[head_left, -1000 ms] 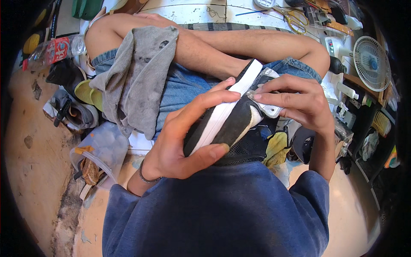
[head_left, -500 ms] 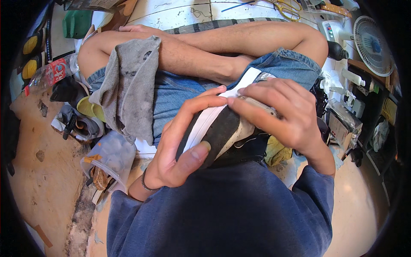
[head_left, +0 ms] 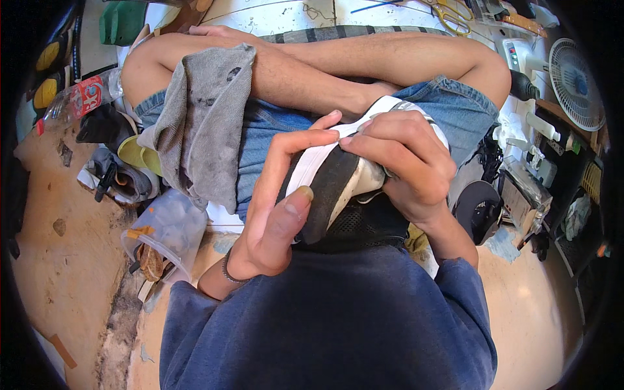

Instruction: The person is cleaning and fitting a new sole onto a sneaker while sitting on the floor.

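Note:
A black and white shoe (head_left: 333,188) is tilted over my lap, with some dark mesh showing beneath it. Along its edge runs a white strip (head_left: 308,167), which broadens toward the far end. My left hand (head_left: 276,208) grips the shoe from the left, its thumb on the black edge and its fingertips at the white strip. Curled over the other side, my right hand (head_left: 413,156) presses thumb and fingertips on the strip, close to my left forefinger. My right palm hides part of the shoe. A grey cloth (head_left: 201,123) lies over my left thigh.
To the left stand a clear plastic tub (head_left: 172,227) with things inside, several shoes (head_left: 120,175) and a plastic bottle (head_left: 84,101). A fan (head_left: 575,81), a dark cap (head_left: 478,208) and boxes are at right. Yellow-handled scissors (head_left: 452,16) lie beyond my legs.
My right hand has turned and curled further round the shoe, its wrist and elbow drawing inward. More of the shoe's white far end shows, and the cap at right has come into sight.

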Demonstrator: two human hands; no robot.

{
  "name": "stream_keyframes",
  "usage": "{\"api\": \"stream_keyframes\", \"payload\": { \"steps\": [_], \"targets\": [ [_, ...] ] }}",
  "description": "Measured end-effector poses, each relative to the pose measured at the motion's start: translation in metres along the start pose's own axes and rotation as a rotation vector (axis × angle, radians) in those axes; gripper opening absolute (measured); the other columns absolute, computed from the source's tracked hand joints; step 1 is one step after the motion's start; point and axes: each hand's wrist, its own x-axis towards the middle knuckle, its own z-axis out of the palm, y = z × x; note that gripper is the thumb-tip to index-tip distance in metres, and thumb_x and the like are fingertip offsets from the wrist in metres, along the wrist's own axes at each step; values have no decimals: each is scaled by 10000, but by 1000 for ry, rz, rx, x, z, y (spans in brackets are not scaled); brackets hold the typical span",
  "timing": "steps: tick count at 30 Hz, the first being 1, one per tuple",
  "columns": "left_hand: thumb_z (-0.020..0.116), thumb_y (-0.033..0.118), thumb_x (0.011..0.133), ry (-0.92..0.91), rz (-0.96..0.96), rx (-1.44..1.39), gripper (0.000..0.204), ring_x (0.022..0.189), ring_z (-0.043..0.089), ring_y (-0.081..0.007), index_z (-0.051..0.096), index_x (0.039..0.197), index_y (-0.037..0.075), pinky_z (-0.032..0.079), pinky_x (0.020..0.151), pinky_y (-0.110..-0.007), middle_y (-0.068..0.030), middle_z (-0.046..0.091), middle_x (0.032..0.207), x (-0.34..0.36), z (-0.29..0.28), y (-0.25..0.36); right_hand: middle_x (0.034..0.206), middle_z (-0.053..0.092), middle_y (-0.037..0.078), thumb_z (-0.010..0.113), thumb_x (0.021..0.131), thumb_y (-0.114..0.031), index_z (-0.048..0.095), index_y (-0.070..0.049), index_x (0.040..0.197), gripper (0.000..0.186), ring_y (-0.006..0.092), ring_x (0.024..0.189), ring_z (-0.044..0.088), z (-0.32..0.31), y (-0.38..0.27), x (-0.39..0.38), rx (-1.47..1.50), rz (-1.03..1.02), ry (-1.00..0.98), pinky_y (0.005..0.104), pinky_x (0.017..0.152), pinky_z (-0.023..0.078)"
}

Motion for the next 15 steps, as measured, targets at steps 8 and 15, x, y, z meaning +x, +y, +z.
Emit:
{"api": "stream_keyframes", "payload": {
  "steps": [8, 15],
  "targets": [
    [380, 376, 938, 73, -59, -165, 581, 1302, 481, -282, 434, 1327, -51, 339, 1099, -375, -287, 421, 1473, -3, -2, -1, 919, 640, 69, 688, 605, 27, 713, -43, 936, 339, 270, 871, 639, -14, 0, 10, 126, 53, -286, 365, 757, 509],
    [405, 355, 946, 92, 40, -139, 558, 1290, 499, -293, 429, 1324, -55, 362, 1082, -366, -312, 412, 1477, -4, 1, -9, 929, 621, 42, 679, 635, 26, 671, -66, 951, 330, 260, 893, 622, -17, 6, 26, 180, 23, -430, 388, 757, 486]
  ]
}}
